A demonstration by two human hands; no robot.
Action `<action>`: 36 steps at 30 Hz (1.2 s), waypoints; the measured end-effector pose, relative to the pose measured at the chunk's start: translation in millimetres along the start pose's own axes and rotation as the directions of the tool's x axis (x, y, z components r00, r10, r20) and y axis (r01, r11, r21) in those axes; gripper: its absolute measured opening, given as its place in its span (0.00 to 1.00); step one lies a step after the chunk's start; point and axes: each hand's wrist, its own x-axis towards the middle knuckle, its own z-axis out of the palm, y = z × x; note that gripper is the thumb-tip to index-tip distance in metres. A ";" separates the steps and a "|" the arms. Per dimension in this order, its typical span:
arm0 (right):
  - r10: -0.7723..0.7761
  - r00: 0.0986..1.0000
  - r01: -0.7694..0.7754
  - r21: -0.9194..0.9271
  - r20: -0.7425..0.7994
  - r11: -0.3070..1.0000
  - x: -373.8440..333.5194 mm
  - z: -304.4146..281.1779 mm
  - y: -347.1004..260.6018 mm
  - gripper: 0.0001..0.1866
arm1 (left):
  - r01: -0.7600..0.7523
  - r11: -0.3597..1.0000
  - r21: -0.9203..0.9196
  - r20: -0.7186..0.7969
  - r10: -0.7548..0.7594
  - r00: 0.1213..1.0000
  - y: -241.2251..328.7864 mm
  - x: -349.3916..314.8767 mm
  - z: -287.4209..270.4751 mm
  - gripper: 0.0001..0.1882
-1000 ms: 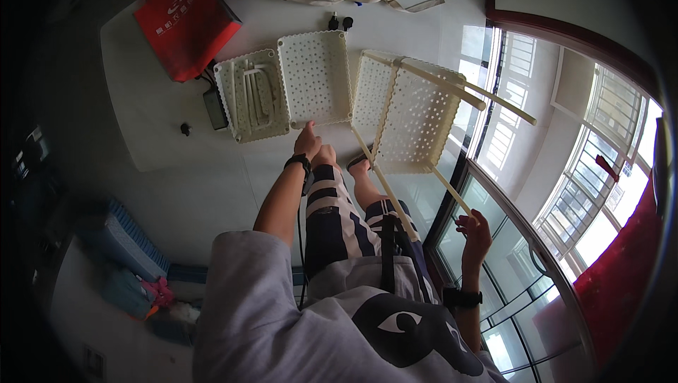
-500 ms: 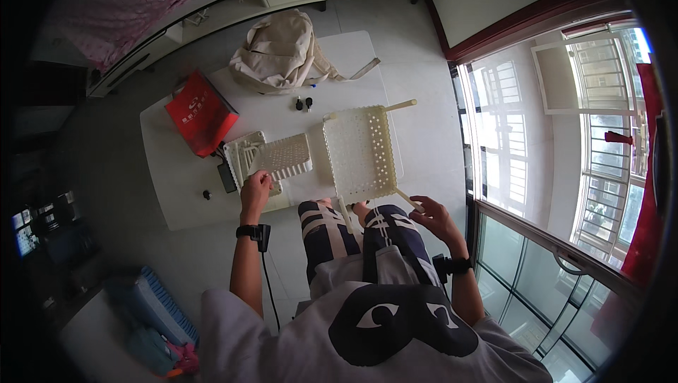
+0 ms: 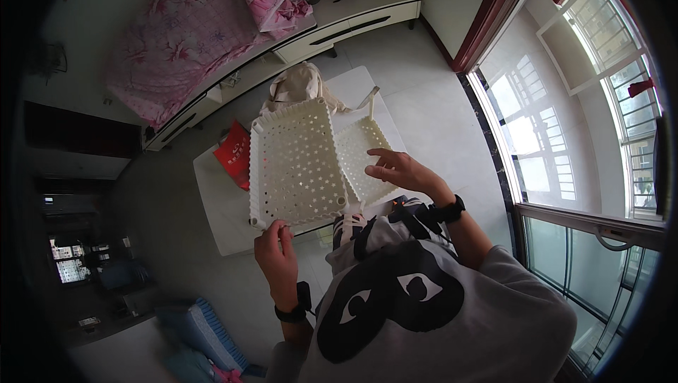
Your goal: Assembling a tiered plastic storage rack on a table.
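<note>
A cream plastic shelf tray [image 3: 300,160], pierced with star-shaped holes and wavy at its rim, is raised above the table. My left hand [image 3: 277,259] pinches it at the near left corner. To the right and lower lies a second cream perforated tray [image 3: 364,153], partly covered by the first one. A pole [image 3: 371,106] stands at its far corner. My right hand [image 3: 406,171] hovers over this second tray, fingers apart and holding nothing.
Under the trays is a white table [image 3: 220,224]. A red paper bag [image 3: 233,153] and a beige backpack [image 3: 296,83] sit on it, both partly hidden. Beyond stands a low cabinet [image 3: 349,22] beside a pink covered bed [image 3: 187,44]. Sliding glass doors [image 3: 579,256] are at right.
My left hand has lifted a tray from the left side of the table toward me. My right hand has let go of the second tray's near pole and moved inward. The view has tilted.
</note>
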 end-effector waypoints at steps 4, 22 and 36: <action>-0.025 0.980 0.115 0.452 -0.199 0.885 -17.6 2.8 -10.9 0.34 | -0.128 0.984 -0.127 0.146 0.146 0.978 38.1 -6.1 26.8 0.07; -0.121 0.870 0.164 0.048 -0.478 0.985 14.4 -50.6 90.6 0.29 | 0.442 0.677 -0.588 0.477 -0.151 0.866 -6.5 -22.5 151.7 0.30; 0.018 0.967 0.005 0.089 -0.253 0.996 -6.9 -34.2 121.0 0.22 | 0.588 0.678 -0.440 0.609 -0.255 0.751 -28.8 -21.3 171.6 0.19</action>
